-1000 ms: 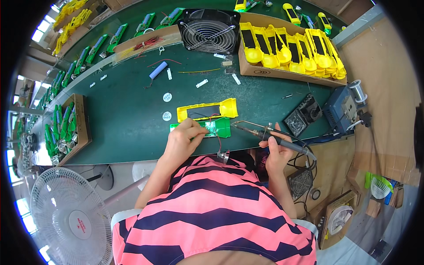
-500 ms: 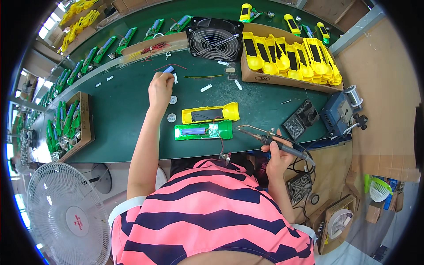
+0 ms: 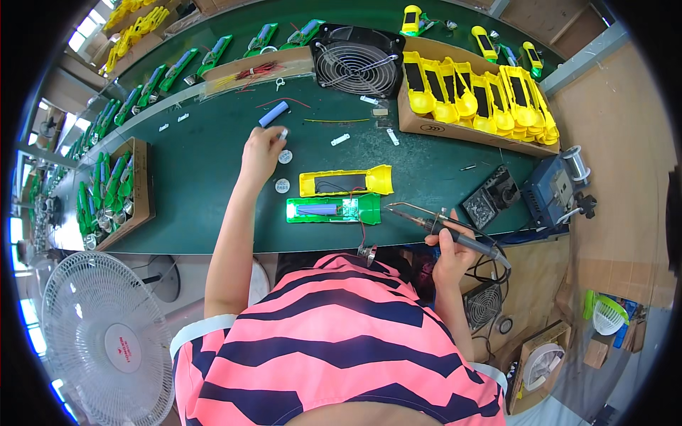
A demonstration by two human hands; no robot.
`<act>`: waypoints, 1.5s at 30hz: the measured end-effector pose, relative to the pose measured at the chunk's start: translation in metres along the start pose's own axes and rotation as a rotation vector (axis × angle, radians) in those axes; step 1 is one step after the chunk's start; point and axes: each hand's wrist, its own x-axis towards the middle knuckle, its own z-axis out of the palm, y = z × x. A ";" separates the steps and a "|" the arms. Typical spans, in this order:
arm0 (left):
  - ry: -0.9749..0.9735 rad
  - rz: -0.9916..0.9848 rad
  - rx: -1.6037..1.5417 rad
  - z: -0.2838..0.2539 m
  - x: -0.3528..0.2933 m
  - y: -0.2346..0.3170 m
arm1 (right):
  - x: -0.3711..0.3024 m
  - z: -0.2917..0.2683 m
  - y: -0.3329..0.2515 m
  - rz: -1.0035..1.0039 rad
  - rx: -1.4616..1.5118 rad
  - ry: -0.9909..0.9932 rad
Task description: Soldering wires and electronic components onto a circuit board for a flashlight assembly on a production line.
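My left hand [image 3: 261,153] reaches over the green bench top, its fingers pinched on a small white plastic strip [image 3: 283,133]. Just beyond the fingertips lies a loose blue cylindrical battery [image 3: 274,113]. In my right hand [image 3: 452,252] is a soldering iron [image 3: 455,236], its tip pointing left toward an open green casing [image 3: 370,209]. That casing holds another blue battery [image 3: 317,210] and a small circuit board [image 3: 349,208]. Red wires run from it to a silvery lamp head [image 3: 367,251] at the bench edge. Directly behind lies a yellow casing half [image 3: 384,179] with a dark panel.
A cardboard box [image 3: 483,138] of yellow casings stands back right, beside a black fan [image 3: 358,61]. Filled green casings stand in a box [image 3: 142,184] at left. The soldering station [image 3: 550,186] and iron stand [image 3: 489,197] are at right. A white fan [image 3: 106,341] stands lower left.
My left hand has left the loose battery, which now lies uncovered, and has come nearer to pinch the white strip. My right hand still holds the soldering iron. The view has shifted slightly.
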 end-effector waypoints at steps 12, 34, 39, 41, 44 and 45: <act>-0.119 -0.348 -0.810 -0.021 -0.108 0.014 | 0.004 0.003 0.002 0.000 -0.040 -0.061; 0.124 -0.190 -0.776 0.011 -0.112 -0.002 | 0.002 -0.005 0.004 -0.090 -0.101 -0.110; 0.189 -0.048 -0.564 0.017 -0.110 -0.005 | 0.002 -0.004 0.002 -0.034 -0.086 -0.065; 0.201 -0.025 -0.561 0.019 -0.108 -0.006 | 0.003 -0.005 0.004 -0.066 -0.107 -0.075; 0.217 0.131 -0.391 0.015 -0.109 -0.004 | 0.002 -0.005 0.004 -0.080 -0.112 -0.078; 0.232 0.241 -0.329 0.014 -0.109 -0.002 | 0.002 -0.004 0.004 -0.062 -0.095 -0.072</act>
